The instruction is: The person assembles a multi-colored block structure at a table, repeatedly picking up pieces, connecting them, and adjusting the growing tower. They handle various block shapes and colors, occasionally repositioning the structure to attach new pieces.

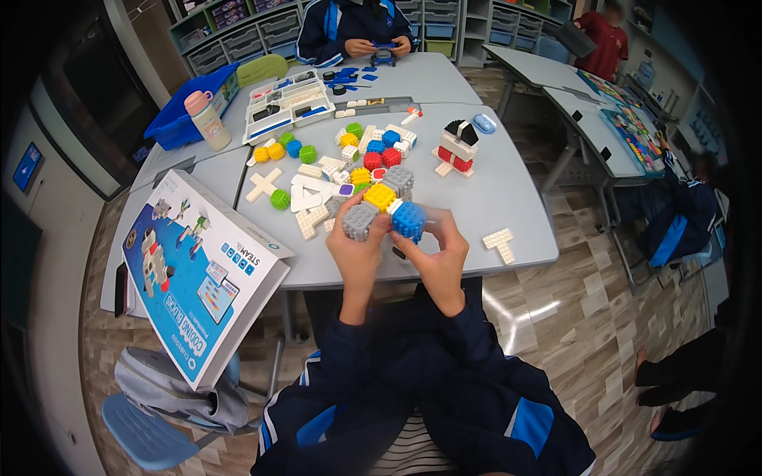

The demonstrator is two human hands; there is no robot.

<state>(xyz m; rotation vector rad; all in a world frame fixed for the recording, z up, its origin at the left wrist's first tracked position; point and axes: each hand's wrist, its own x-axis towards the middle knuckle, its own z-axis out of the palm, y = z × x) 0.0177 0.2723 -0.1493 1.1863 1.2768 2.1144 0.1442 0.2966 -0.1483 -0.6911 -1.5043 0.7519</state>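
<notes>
Left hand: left hand (359, 252) was closed around a grey studded block (359, 221), fingers curled over its near face.
Right hand: right hand (439, 255) was closed on a blue studded block (409, 220), fingertips wrapped over its right side.
Assembly: grey block and blue block sat side by side in one cluster, held just above the near part of the desk (508, 190); a yellow block (379, 195) and a second grey block (398, 179) adjoined them at the back. Whether the studs were fully seated could not be told.
Judgement on joining: studs should line up squarely before any squeeze; pressure from both hands should run straight through the joint, not at a twist, or the yellow block behind may pop off.
Support: resting the cluster on the desk would likely steady the press.
Loose parts: white flat pieces (305, 194) lay just behind the hands; red blocks (382, 159) and green balls (280, 199) lay further back.
Surroundings: a kit box (198, 278) leaned at the left desk edge; a small red, white and black model (457, 147) stood to the right; a white T-shaped piece (500, 244) lay near the right edge.
Other person: someone across the desk held a small blue item (383, 54) in both hands.
</notes>
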